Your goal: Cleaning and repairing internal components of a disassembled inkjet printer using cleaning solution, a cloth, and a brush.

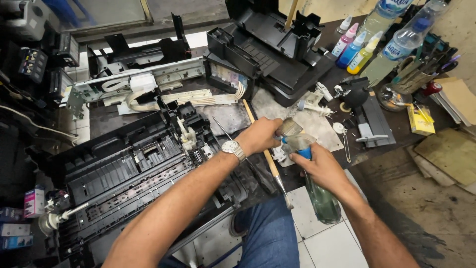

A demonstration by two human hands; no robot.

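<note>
Both hands meet over the bench edge: the right hand point(322, 166) is wrapped round the neck of a spray bottle point(317, 191) holding greenish liquid, low in front of the person, while the left hand point(260, 135) is closed on a small grey part point(289, 128) at the nozzle. Behind stand ink bottles point(353, 48) and water bottles point(396, 37) of pale liquid. A stripped printer point(129, 173) lies left.
</note>
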